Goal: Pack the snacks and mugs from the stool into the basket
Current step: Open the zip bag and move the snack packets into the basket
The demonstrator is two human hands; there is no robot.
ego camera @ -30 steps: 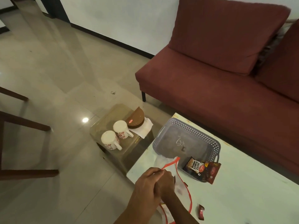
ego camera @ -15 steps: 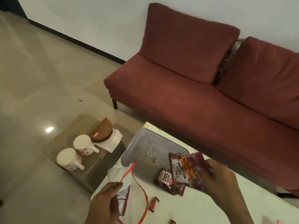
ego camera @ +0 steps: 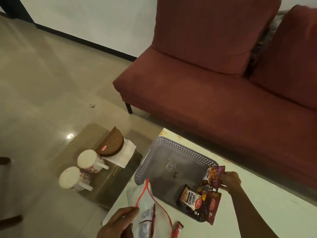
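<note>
A grey perforated basket (ego camera: 173, 148) sits on the white table (ego camera: 257, 203). My right hand (ego camera: 229, 179) pinches a purple snack packet (ego camera: 212, 176) over the basket's right side. A salted peanuts packet (ego camera: 190, 199) and a dark red packet (ego camera: 211, 206) lean at the basket's near corner. My left hand (ego camera: 118, 224) grips the rim of a clear bag with red handles (ego camera: 145, 200); a packet (ego camera: 147, 219) shows inside it. Two white mugs (ego camera: 89, 161) (ego camera: 73, 177) lie on their sides on the glass stool (ego camera: 109, 179), beside a brown half-round box (ego camera: 111, 145) on a white napkin (ego camera: 125, 155).
A dark red sofa (ego camera: 214, 93) runs behind the table. A small red wrapper (ego camera: 177, 229) lies on the table near the bag. Tiled floor (ego camera: 51, 74) stretches to the left, with dark wooden furniture legs (ego camera: 6, 220) at the left edge.
My right hand drew a purple packet out of the bag, carried it right and lowered it to the basket's right side. My left hand stayed on the bag. The camera turned right.
</note>
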